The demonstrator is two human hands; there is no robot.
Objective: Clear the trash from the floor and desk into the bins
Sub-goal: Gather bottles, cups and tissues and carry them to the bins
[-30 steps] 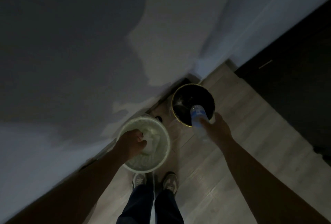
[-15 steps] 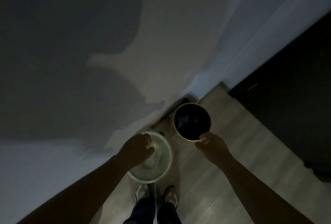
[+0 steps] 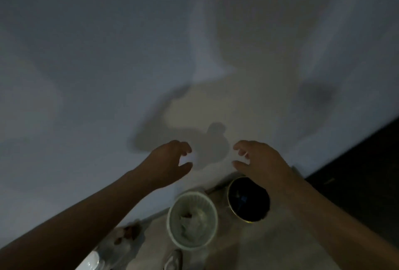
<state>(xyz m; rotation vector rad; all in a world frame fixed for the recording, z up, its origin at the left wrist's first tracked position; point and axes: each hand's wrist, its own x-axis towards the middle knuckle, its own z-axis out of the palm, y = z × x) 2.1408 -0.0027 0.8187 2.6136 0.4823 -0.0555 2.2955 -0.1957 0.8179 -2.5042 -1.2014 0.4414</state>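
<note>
I'm hovering left grip (image 3: 167,161) and right grip (image 3: 259,160) spread, empty; crumpled plastic (image 3: 119,240) on the floor (image 3: 248,248) is looking light, pinchable anywhere

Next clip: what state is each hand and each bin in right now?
left hand: empty, fingers loosely curled, held up in front of the wall.
right hand: empty, fingers loosely curled, held up.
white bin: upright, uncovered, pale crumpled trash inside.
black bin: upright, uncovered, something blue inside, partly hidden by the right forearm.
</note>
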